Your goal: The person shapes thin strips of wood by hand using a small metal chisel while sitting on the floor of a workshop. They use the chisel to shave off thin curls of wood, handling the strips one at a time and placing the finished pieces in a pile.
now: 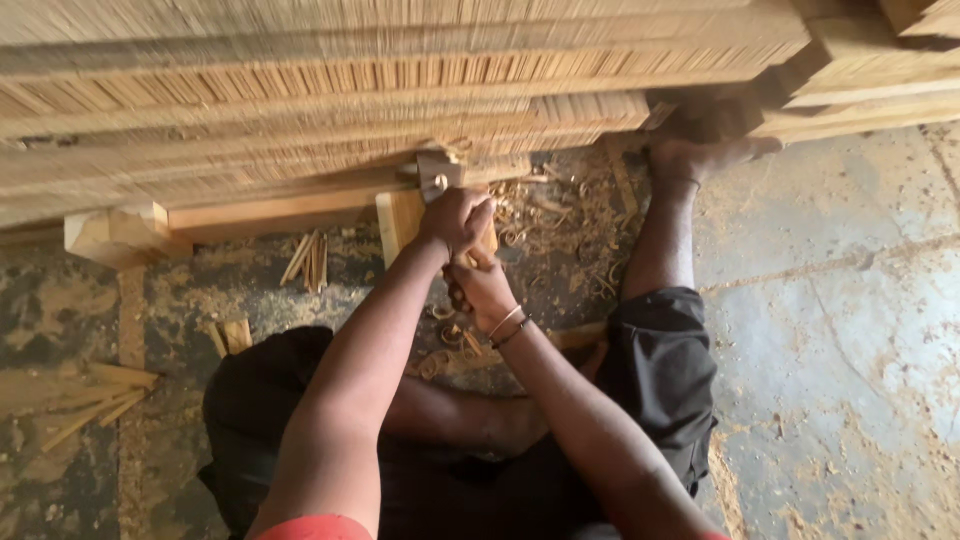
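Note:
My left hand (457,218) is closed around the front of a hand plane, whose metal part (437,176) shows just above my fingers. Just behind it, my right hand (479,290), with thin bracelets at the wrist, grips the rear of the same plane. The tool rests on a pale wooden piece (398,222) that runs away from me toward a wooden beam (270,212). I sit on the floor in black trousers (665,360). My bare foot (700,152) reaches out to the stack of planks.
A tall stack of long, thin-cut planks (400,80) fills the top of the view. Wood shavings (545,225) and small offcuts (310,260) lie on the dusty concrete floor (850,330). More slats (90,400) lie at the left.

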